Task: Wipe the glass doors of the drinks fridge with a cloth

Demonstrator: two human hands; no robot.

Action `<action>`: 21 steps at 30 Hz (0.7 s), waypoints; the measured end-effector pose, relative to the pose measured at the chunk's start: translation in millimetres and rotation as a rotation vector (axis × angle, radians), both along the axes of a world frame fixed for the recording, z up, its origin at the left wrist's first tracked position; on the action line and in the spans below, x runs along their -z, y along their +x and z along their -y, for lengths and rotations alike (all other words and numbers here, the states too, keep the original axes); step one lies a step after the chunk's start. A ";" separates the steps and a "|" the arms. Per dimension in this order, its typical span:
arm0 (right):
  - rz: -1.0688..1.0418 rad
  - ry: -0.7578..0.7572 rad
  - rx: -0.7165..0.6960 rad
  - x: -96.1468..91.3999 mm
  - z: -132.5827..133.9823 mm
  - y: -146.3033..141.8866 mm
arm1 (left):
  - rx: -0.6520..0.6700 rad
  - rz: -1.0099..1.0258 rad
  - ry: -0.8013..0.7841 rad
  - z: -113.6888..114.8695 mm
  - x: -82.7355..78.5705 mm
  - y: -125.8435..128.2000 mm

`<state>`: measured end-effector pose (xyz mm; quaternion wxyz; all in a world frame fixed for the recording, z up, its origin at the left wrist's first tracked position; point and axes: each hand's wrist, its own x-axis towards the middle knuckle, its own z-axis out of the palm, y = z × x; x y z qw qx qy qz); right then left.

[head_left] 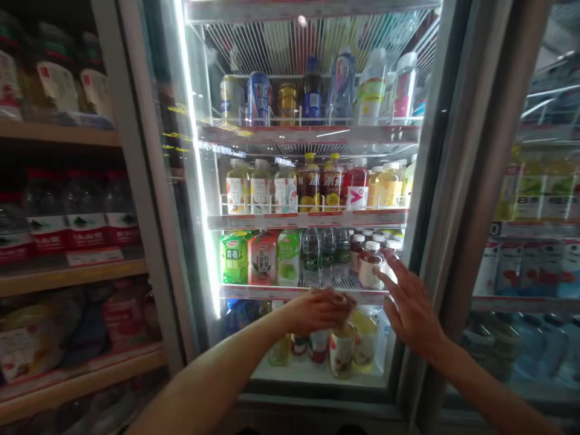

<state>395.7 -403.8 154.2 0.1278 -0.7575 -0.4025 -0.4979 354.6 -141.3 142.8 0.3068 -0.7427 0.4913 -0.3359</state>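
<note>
Five fingers of my left hand (319, 309) close down over the cap of a bottle (342, 355) at the front of the fridge's bottom shelf (312, 379), probably from above because other bottles (365, 341) crowd its sides. My right hand (410, 309) is spread flat, empty, near the door frame (455, 241).

Top shelf (308, 134) – 3 cans (259, 96), 4 tall btls (342, 84); lower – 3 cartons (261, 258), 3 water btls (327, 254); 2 hands (319, 309), 1 gripped btl (342, 353).

Scene lit chiefly by vertical light strip (197, 181) inside cooler (312, 134); glare blown out along it. At left, side shelves (67, 266) kept dim, blurred. Reflections seen on right glass door (539, 199). At edges, uprights (471, 181) bowed by wide-angle distortion. Motion smear noted on left hand (319, 309).
</note>
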 end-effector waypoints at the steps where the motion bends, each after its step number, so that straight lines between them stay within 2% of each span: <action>1: -0.001 0.000 -0.003 -0.2 -2.4 -0.6 | -0.026 0.050 -0.071 -11.4 -3.4 -4.6; 4: 0.013 0.012 -0.019 0.2 -13.2 -1.5 | -0.202 0.252 -0.407 -40.2 -23.0 -16.8; 5: 0.015 0.009 -0.031 1.4 -18.2 -2.1 | -0.247 0.279 -0.460 -47.3 -24.9 -21.3; 6: 0.015 -0.002 -0.043 3.2 -23.6 -3.1 | -0.256 0.267 -0.449 -53.2 -22.4 -26.4; 9: 0.017 -0.055 -0.071 9.0 -38.8 -7.7 | -0.132 0.039 -0.151 -69.0 0.7 -42.2; 11: 0.028 -0.086 -0.088 9.5 -45.9 -10.1 | -0.114 -0.076 -0.040 -82.2 8.1 -49.5; 13: 0.035 -0.092 -0.098 6.4 -51.6 -11.7 | -0.202 -0.050 -0.127 -97.1 -0.9 -54.4; 15: 0.033 -0.084 -0.106 2.9 -58.6 -13.4 | -0.330 0.108 -0.370 -109.7 -15.3 -58.7; 17: 0.026 -0.080 -0.116 3.2 -68.5 -16.8 | -0.412 0.257 -0.585 -116.9 -18.4 -64.7; 18: 0.024 -0.087 -0.121 5.1 -74.2 -19.1 | -0.402 0.266 -0.599 -118.6 -13.3 -68.7; 19: 0.024 -0.101 -0.127 8.0 -79.9 -21.8 | -0.361 0.213 -0.537 -119.9 -4.9 -73.1; 21: 0.032 -0.151 -0.142 13.9 -90.0 -26.7 | -0.260 0.018 -0.315 -124.9 13.6 -81.7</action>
